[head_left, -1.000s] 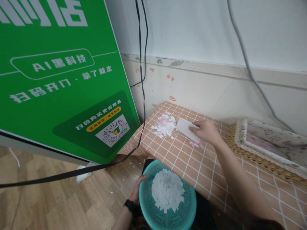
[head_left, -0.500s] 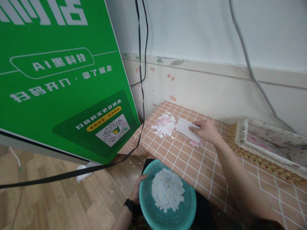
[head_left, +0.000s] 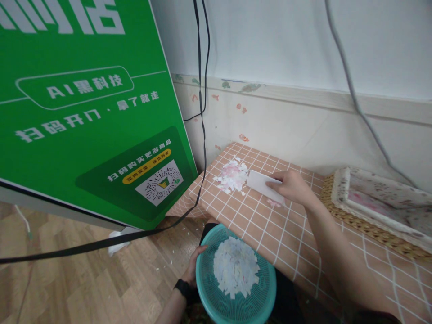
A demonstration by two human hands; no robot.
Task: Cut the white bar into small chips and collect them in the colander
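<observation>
My left hand (head_left: 195, 265) grips the left rim of a teal plastic colander (head_left: 205, 288), which is held below the table's front edge. Inside it lies a heap of torn white paper scraps (head_left: 235, 266). Over the table, my right hand (head_left: 289, 185) pinches a flat white card (head_left: 261, 182) between thumb and fingers, its left end close to a pile of pink and white paper scraps (head_left: 232, 175). A few pinkish scraps (head_left: 275, 203) show under the card's lower edge.
A checked brown cloth (head_left: 266, 229) covers the table against the wall. At the right stands a lined wicker basket (head_left: 332, 198). A large green sign panel (head_left: 101, 135) fills the left, with a black strap (head_left: 162, 229) hanging across. Small scraps dot the wooden floor (head_left: 128, 283).
The card in my right hand has tilted or shifted very slightly downward. My left hand and the colander are unchanged.
</observation>
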